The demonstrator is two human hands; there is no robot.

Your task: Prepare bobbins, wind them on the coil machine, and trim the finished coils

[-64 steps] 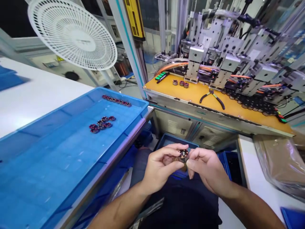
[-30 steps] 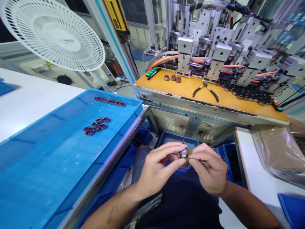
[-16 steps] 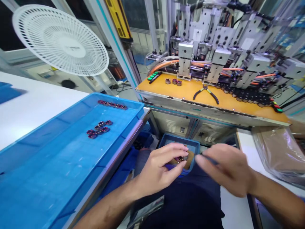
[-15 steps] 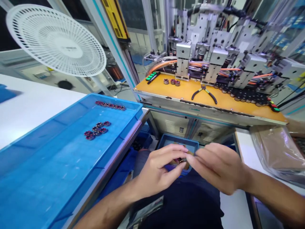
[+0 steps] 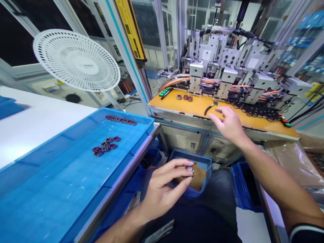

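Observation:
My left hand [image 5: 168, 185] pinches a small motor stator [image 5: 190, 170] between thumb and fingers, above a blue bin [image 5: 174, 154] with brown cardboard in it. Thin wire ends seem to stick out of the stator to the right. My right hand [image 5: 229, 124] is stretched out over the front of the orange bench top, its thumb and fingers apart and nothing seen in them. Just beyond its fingertips lies a pair of cutting pliers [image 5: 209, 108] with black and yellow handles, partly covered by the hand.
A machine [image 5: 225, 81] with several metal stations stands behind the orange bench top [image 5: 172, 102]. Three stators [image 5: 186, 97] and a row of dark ones [image 5: 255, 110] sit there. A large blue tray [image 5: 63, 168] with several stators is at left, near a white fan [image 5: 78, 60].
My right hand has left the stator and moved up and forward to the pliers. My left hand still holds the stator near the same place. The view has tilted up slightly.

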